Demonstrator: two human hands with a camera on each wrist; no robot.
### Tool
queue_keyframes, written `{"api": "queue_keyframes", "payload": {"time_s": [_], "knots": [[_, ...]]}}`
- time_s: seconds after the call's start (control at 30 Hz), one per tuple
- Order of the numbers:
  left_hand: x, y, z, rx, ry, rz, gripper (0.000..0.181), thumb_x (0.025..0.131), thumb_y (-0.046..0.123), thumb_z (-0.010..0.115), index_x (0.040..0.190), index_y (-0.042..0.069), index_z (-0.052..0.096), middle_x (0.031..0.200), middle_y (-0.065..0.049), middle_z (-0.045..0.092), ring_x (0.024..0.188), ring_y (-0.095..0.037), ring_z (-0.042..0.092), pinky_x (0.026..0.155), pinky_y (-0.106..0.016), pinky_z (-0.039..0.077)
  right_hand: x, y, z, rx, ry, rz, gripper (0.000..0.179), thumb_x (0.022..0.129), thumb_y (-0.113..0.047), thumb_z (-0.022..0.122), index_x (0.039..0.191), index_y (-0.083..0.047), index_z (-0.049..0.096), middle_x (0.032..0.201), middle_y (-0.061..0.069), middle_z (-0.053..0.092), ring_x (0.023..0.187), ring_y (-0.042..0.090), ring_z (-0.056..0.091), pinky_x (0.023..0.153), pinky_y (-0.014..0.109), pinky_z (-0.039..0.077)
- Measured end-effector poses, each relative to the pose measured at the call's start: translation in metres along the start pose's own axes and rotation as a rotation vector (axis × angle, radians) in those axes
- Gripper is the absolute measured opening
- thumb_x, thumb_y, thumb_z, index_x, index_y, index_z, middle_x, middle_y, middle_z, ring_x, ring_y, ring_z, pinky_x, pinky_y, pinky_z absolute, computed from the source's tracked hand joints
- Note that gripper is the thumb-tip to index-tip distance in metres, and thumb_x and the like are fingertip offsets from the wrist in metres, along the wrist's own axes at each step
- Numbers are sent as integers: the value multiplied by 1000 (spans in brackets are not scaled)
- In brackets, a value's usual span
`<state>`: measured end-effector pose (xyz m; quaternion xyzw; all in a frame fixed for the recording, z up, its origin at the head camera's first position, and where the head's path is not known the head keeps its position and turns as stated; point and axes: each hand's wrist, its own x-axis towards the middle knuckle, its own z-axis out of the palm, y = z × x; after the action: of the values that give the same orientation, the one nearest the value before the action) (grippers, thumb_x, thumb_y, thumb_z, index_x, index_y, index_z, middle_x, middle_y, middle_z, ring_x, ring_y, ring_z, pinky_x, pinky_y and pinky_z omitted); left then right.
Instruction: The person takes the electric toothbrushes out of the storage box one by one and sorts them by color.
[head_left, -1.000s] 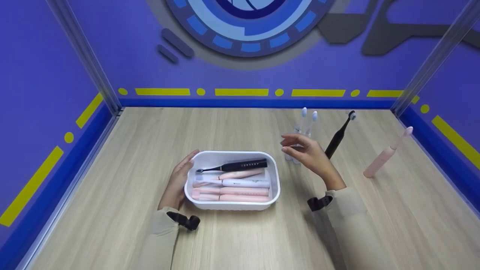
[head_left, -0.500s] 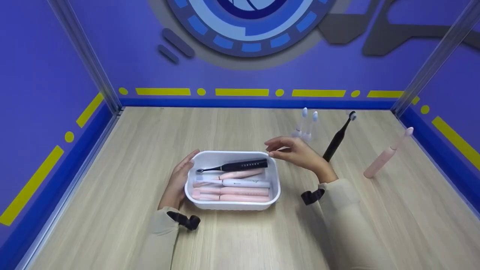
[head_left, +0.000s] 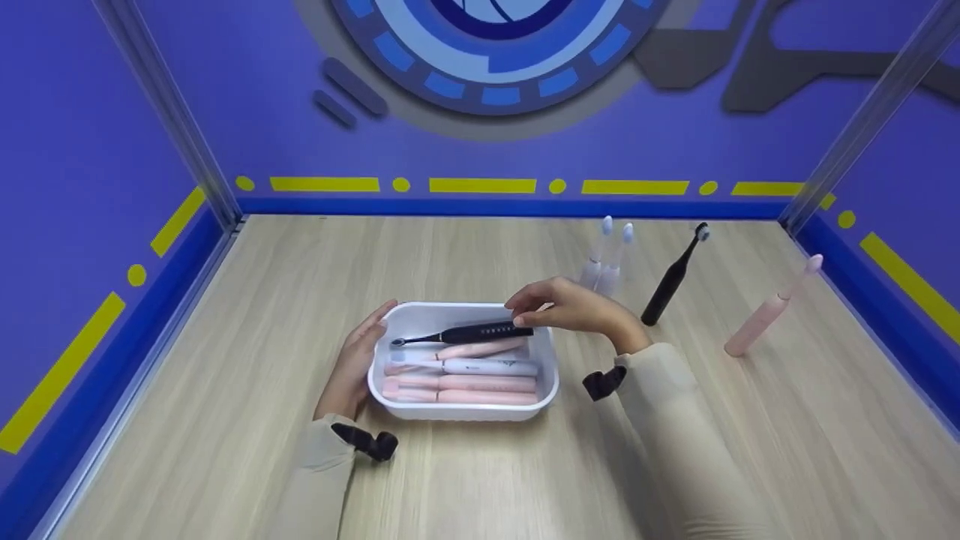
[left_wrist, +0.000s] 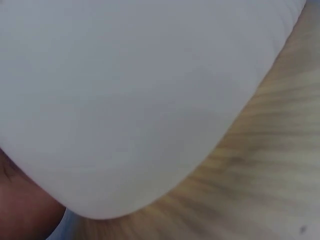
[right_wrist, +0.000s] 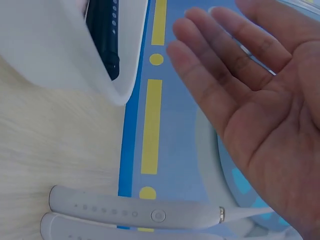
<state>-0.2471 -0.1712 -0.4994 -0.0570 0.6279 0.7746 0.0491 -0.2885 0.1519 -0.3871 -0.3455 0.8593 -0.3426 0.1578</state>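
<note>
A white plastic tub point(head_left: 461, 410) holds several electric toothbrushes lying on their sides: a black one point(head_left: 480, 332) at the back, a white one point(head_left: 491, 367) in the middle, and pink ones point(head_left: 487, 396) around it. My left hand point(head_left: 352, 364) rests against the tub's left end, its extended fingers along the wall and the thumb at the rim. Above the tub's back right corner is my right hand point(head_left: 566, 306), its fingertips over the black handle. In the right wrist view, the right hand's fingers are loosely extended and grip nothing.
Right of the tub, two pale toothbrushes point(head_left: 602, 276) stand upright, partly behind the right hand. Beside them stand a black toothbrush point(head_left: 667, 289) and a pink toothbrush point(head_left: 759, 324). Blue-purple panels point(head_left: 480, 161) wall the wooden table point(head_left: 322, 259) on the back and sides.
My right hand has moved left, from in front of the pale standing toothbrushes to above the tub's back right corner. The left hand and the tub have stayed put.
</note>
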Motion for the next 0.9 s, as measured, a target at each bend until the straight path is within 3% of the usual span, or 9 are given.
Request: {"api": "queue_keyframes", "payload": {"time_s": [0.3,0.63,0.77,0.9], "knots": [[-1,6,-5,53,-33,-23,45,104,16,34,149,12,36,158,-9,29,146,-26,25,120,-40,23,13,-6,4,-51,-72,22,35,89,-25,68,117,-3,67,105,8,73,97,17,66,85,32,55],[0,7,-16,213,-112,-25,48,105,25,35,151,10,31,159,-8,24,149,-24,16,122,-39,14,26,-11,8,-124,-186,68,36,90,-24,67,120,-3,66,108,9,72,99,17,66,91,36,54],[1,8,-18,203,-142,-23,49,105,23,32,152,8,27,160,-8,21,150,-24,12,123,-39,10,30,-13,9,-142,-222,99,36,90,-23,66,121,-4,66,108,9,72,98,17,66,91,36,54],[1,8,-16,131,-165,-42,49,104,19,29,153,9,25,162,-6,17,150,-22,9,123,-38,9,33,-13,9,-158,-250,108,35,89,-22,66,120,-4,66,109,10,72,100,18,65,92,37,53]]}}
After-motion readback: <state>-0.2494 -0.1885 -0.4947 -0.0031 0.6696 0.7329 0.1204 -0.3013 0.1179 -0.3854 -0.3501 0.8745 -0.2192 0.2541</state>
